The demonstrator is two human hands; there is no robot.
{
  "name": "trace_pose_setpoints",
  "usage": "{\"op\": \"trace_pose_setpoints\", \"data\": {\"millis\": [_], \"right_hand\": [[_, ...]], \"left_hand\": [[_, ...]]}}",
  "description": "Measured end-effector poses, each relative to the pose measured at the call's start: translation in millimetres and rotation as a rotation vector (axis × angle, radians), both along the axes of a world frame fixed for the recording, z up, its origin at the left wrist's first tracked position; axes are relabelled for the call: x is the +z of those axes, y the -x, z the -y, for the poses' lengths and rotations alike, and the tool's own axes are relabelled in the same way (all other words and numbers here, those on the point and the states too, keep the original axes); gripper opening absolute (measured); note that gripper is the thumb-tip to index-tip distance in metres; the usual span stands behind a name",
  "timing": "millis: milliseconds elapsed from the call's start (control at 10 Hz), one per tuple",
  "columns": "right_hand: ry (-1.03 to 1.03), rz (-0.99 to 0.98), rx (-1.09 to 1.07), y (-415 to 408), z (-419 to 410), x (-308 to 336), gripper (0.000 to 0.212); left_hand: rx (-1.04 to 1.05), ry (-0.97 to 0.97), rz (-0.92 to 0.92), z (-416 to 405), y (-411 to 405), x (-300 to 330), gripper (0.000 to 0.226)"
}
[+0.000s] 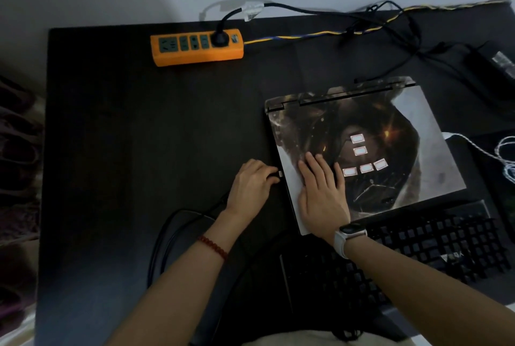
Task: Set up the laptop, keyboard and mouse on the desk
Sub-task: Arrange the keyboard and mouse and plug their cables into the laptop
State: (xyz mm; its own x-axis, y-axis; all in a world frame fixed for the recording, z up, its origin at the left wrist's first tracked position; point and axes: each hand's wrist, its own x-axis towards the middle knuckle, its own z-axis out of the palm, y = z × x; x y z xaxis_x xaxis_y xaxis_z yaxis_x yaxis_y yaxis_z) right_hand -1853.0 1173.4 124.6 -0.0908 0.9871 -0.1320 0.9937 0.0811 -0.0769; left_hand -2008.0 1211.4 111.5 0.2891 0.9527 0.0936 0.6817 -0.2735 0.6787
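Observation:
A shut laptop (390, 133) with a dark picture skin and several white stickers lies on the black desk (139, 136), right of centre. My right hand (320, 189) rests flat on its lid near the front left corner. My left hand (252, 185) pinches a USB plug (279, 173) against the laptop's left edge; a black cable (167, 223) trails from it towards me. A black keyboard (418, 251) lies in front of the laptop, partly under my right forearm. No mouse is visible.
An orange power strip (196, 47) with a black plug in it sits at the back. Tangled black cables (390, 25) and a power brick (490, 64) lie at the back right. A white cable (498, 150) coils at the right edge.

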Motion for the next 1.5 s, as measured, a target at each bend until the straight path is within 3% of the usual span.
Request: {"op": "trace_pose_setpoints", "data": {"millis": [500, 800, 1000, 1100, 1300, 1400, 1500], "right_hand": [[0.009, 0.002, -0.003, 1.8, 1.1, 4.1, 0.052], [0.018, 0.007, -0.003, 1.6, 0.6, 3.1, 0.052], [0.013, -0.015, -0.001, 0.2, -0.5, 3.0, 0.052], [0.023, -0.017, 0.001, -0.6, -0.4, 4.4, 0.053], [0.015, -0.092, 0.01, 6.0, 0.9, 17.1, 0.05], [-0.117, -0.199, 0.429, 32.4, 5.3, 26.1, 0.036], [0.209, -0.167, 0.597, 84.3, 10.3, 28.6, 0.059]], "left_hand": [[0.061, -0.026, 0.007, 7.4, -6.7, -2.1, 0.025], [-0.025, -0.061, -0.008, 0.7, -4.8, -6.0, 0.024], [-0.096, 0.021, -0.014, -6.4, 0.2, -2.5, 0.019], [-0.109, 0.141, -0.065, -6.7, 3.0, 2.2, 0.043], [0.022, 0.267, -0.484, 39.0, 70.5, 18.5, 0.074], [0.217, 0.479, -0.591, 73.5, 127.4, 25.8, 0.089], [0.442, 0.614, -0.504, 95.7, 159.0, 30.7, 0.067]]}}
